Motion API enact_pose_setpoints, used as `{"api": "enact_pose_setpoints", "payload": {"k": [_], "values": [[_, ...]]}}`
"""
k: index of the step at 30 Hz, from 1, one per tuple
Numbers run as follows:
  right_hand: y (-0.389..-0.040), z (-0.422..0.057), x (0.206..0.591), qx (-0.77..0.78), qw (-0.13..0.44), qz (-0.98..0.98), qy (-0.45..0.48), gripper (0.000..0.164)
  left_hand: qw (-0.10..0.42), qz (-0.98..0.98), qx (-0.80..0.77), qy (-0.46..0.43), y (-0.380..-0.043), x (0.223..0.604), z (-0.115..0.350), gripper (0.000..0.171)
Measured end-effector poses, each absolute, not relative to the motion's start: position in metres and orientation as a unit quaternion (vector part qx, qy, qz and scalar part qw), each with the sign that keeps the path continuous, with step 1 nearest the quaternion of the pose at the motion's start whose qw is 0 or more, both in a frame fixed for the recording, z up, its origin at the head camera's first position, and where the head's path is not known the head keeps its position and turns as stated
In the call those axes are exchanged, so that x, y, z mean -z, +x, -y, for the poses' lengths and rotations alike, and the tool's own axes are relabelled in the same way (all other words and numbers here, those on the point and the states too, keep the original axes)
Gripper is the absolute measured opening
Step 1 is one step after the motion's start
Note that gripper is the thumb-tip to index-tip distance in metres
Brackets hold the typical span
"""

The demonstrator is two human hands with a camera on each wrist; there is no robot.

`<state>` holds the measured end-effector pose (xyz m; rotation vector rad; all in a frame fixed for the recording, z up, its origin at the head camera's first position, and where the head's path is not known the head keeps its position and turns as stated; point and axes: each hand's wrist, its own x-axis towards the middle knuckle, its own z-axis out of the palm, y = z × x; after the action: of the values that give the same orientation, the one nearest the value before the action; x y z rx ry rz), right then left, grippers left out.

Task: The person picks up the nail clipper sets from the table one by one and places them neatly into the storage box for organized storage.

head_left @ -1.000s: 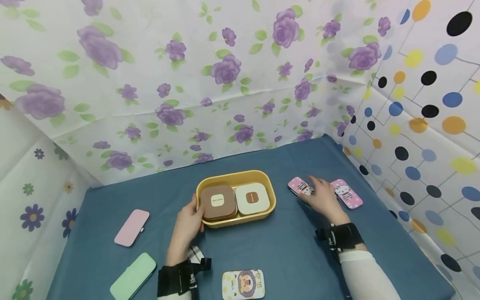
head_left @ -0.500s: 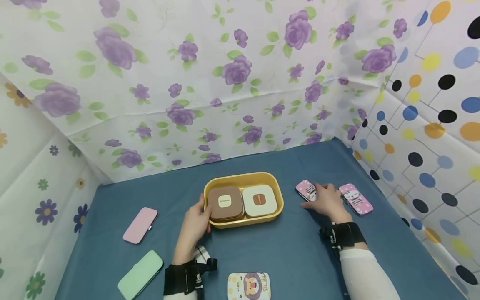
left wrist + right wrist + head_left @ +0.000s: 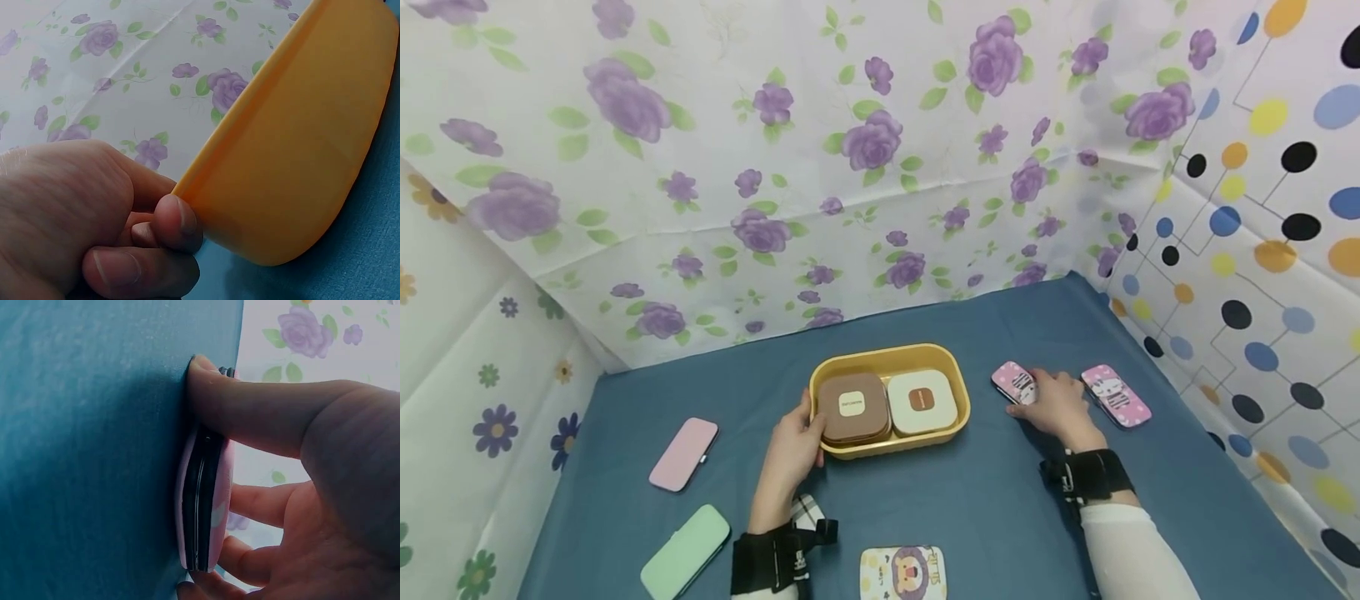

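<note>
Two hands in use: the right hand grips a pink case — long axis slanting far-left to near-right — and the left hand pinches the left end of the yellow basket. Blue cloth separates basket and case; a second pink case lies rightward.

In the head view, bright, even light is washing over the flowered curtain, while the cream label is showing too blurred to read. Both wrist views are looking dimmer; in the right one, my right hand is sitting backlit, dark shadow lying on the blue cloth.
</note>
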<state>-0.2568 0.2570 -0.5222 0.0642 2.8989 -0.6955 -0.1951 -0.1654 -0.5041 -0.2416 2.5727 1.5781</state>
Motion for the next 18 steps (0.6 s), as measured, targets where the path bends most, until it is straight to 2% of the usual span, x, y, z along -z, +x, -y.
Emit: {"api": "enact_pose_setpoints", "payload": {"k": [18], "values": [[-0.2552, -0.256, 0.5251, 0.24, 0.077, -0.967, 0.031, 0.088, 0.054, -0.849, -0.521, -0.071, -0.1944, 0.5039, 0.1669, 0.067]]}}
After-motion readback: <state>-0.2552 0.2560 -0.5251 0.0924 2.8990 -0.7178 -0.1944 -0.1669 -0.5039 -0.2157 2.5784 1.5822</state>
